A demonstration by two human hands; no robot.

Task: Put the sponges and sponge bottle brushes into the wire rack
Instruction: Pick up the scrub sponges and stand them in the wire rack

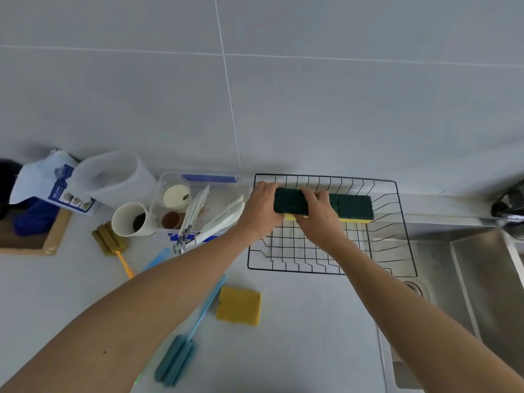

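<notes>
A black wire rack (402,222) sits on the counter beside the sink. Inside its far part lie green-topped yellow sponges in a row; one (354,207) rests at the right. My left hand (259,209) and my right hand (317,217) both grip another green-topped sponge (289,201) over the rack's far left. On the counter lie a yellow sponge (238,305), a blue sponge bottle brush (181,353) and a brownish sponge brush with an orange handle (109,239).
A steel sink (467,273) lies right of the rack, with a tap (510,207) at the far right. Left of the rack stand a white cup (129,219), a clear container (110,177), white tongs (221,219) and a printed bag (45,182).
</notes>
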